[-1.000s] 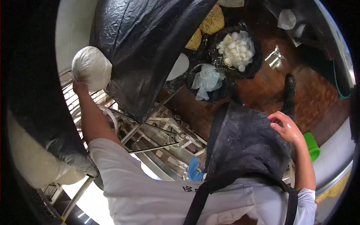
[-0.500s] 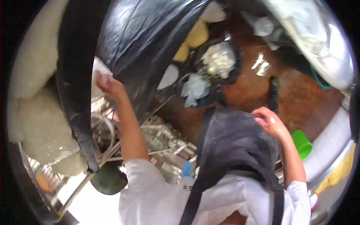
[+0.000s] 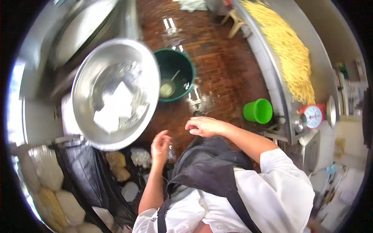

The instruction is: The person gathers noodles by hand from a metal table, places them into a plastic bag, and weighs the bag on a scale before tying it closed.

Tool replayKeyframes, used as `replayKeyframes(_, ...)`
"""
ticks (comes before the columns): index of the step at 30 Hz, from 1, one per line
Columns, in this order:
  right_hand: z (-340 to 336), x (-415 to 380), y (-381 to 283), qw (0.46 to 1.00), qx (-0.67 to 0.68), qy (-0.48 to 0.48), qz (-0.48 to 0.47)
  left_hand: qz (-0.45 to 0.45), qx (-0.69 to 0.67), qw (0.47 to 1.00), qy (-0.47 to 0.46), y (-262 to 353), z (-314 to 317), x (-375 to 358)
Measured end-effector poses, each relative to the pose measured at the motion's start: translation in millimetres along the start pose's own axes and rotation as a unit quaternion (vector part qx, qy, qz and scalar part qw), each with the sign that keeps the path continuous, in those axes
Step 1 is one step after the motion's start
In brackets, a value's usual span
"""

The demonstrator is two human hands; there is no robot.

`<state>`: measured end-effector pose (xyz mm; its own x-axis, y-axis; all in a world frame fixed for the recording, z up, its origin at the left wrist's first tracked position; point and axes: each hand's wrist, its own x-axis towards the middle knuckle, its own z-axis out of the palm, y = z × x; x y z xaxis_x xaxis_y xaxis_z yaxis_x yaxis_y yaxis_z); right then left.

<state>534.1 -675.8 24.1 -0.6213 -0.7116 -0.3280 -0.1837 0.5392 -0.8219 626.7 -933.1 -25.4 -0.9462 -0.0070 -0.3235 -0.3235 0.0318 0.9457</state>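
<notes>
My left hand (image 3: 160, 149) is raised near the lower right of a large metal basin (image 3: 87, 73), apart from its rim. Its fingers are bent and apart, and it holds nothing. In front of my dark apron (image 3: 208, 165) hovers my right hand (image 3: 204, 127), empty, with loosely curled fingers. White pieces and something shiny (image 3: 118, 105) show inside the basin. Just behind it a dark green tub (image 3: 186, 62) stands on the floor with a pale round item (image 3: 167, 89) in it.
A bright green bucket (image 3: 258, 111) stands right of my right arm. Yellow noodles (image 3: 285, 46) cover a metal counter, with a dial scale (image 3: 313, 116) at its near end. Black plastic sheeting (image 3: 83, 171) and filled pale bags (image 3: 46, 167) lie lower left. The brick floor (image 3: 217, 66) looks wet.
My view has swung right, bringing the basin, dark green tub and noodle counter into sight. My left hand has left the black plastic sheeting, and both hands are now closer together before my body.
</notes>
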Motion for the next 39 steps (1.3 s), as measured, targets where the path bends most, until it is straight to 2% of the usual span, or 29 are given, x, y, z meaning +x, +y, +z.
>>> replayKeyframes(3, -90.8, -30.3, 30.0, 0.996, -0.014, 0.081, -0.033, 0.014, 0.061, 0.997, 0.048, 60.1, 27.6, 68.9)
replayKeyframes(5, -143.1, -53.3, 44.0, 0.988, -0.027, 0.153, -0.014, 0.089, 0.106, 0.989, 0.043, 101.1, 51.9, 101.5)
replayKeyframes(8, -200.0, -92.6, 63.4, 0.964, -0.025, 0.262, 0.048, 0.1, 0.096, 0.99, -0.007, 132.2, 85.3, 145.2)
replayKeyframes(10, -213.8, -124.2, 74.8, 0.938, -0.007, 0.335, 0.083, 0.095, 0.117, 0.988, -0.043, 154.4, 116.1, 162.8)
replayKeyframes(13, -201.2, -173.9, 89.5, 0.917, 0.024, 0.379, 0.121, 0.096, 0.112, 0.982, -0.117, 153.7, 158.7, 188.4)
replayKeyframes(14, -196.6, -196.8, 82.4, 0.918, 0.025, 0.367, 0.152, 0.094, 0.115, 0.977, -0.154, 143.8, 171.8, 201.5)
replayKeyframes(16, -165.7, -238.5, 91.1, 0.901, -0.023, 0.404, 0.158, 0.086, 0.151, 0.957, -0.232, 130.6, 195.8, 217.7)
replayKeyframes(17, -140.4, -254.5, 105.4, 0.876, -0.064, 0.456, 0.146, 0.022, 0.131, 0.952, -0.275, 124.9, 211.7, 222.1)
replayKeyframes(18, -140.3, -273.2, 74.5, 0.876, 0.032, 0.423, 0.229, 0.016, 0.172, 0.935, -0.311, 143.8, 228.6, 210.0)
replayKeyframes(19, -126.7, -285.8, 70.0, 0.865, 0.044, 0.441, 0.237, 0.036, 0.26, 0.906, -0.332, 158.1, 240.2, 204.6)
replayKeyframes(20, -114.6, -297.5, 66.8, 0.861, 0.036, 0.443, 0.249, 0.082, 0.274, 0.9, -0.329, 152.0, 242.0, 204.7)
replayKeyframes(21, -93.7, -307.7, 91.5, 0.843, 0.118, 0.446, 0.275, 0.085, 0.318, 0.885, -0.329, 158.6, 244.6, 208.1)
replayKeyframes(22, -83.2, -321.5, 107.6, 0.839, 0.106, 0.445, 0.295, 0.145, 0.309, 0.894, -0.292, 142.8, 247.1, 221.0)
replayKeyframes(23, -76.5, -332.1, 125.2, 0.853, 0.088, 0.411, 0.311, 0.233, 0.28, 0.901, -0.235, 136.0, 241.0, 228.7)
replayKeyframes(25, -77.4, -330.2, 141.9, 0.861, 0.136, 0.36, 0.333, 0.234, 0.251, 0.933, -0.109, 154.6, 212.8, 234.2)
replayKeyframes(27, -91.8, -323.3, 149.7, 0.874, 0.131, 0.329, 0.332, 0.249, 0.241, 0.936, 0.063, 145.9, 167.2, 250.2)
replayKeyframes(29, -121.9, -296.3, 135.6, 0.892, 0.089, 0.31, 0.318, 0.263, 0.312, 0.886, 0.222, 130.1, 97.6, 266.4)
replayKeyframes(30, -134.2, -289.2, 138.6, 0.89, 0.09, 0.32, 0.311, 0.205, 0.369, 0.857, 0.295, 115.5, 56.5, 271.8)
replayKeyframes(31, -146.7, -281.7, 141.7, 0.889, 0.09, 0.332, 0.303, 0.217, 0.48, 0.758, 0.386, 71.2, 12.7, 287.4)
replayKeyframes(32, -160.4, -272.4, 135.5, 0.881, 0.087, 0.342, 0.316, 0.152, 0.488, 0.768, 0.387, 50.5, -28.8, 287.8)
replayKeyframes(34, -182.3, -256.2, 122.8, 0.888, 0.054, 0.338, 0.308, 0.007, 0.607, 0.673, 0.423, 13.0, -73.5, 278.1)
replayKeyframes(37, -200.9, -232.2, 101.1, 0.904, 0.028, 0.287, 0.315, -0.124, 0.751, 0.588, 0.275, -42.7, -149.9, 261.5)
replayKeyframes(39, -217.2, -219.9, 90.0, 0.913, 0.007, 0.259, 0.316, -0.137, 0.661, 0.687, 0.269, -39.4, -186.5, 272.5)
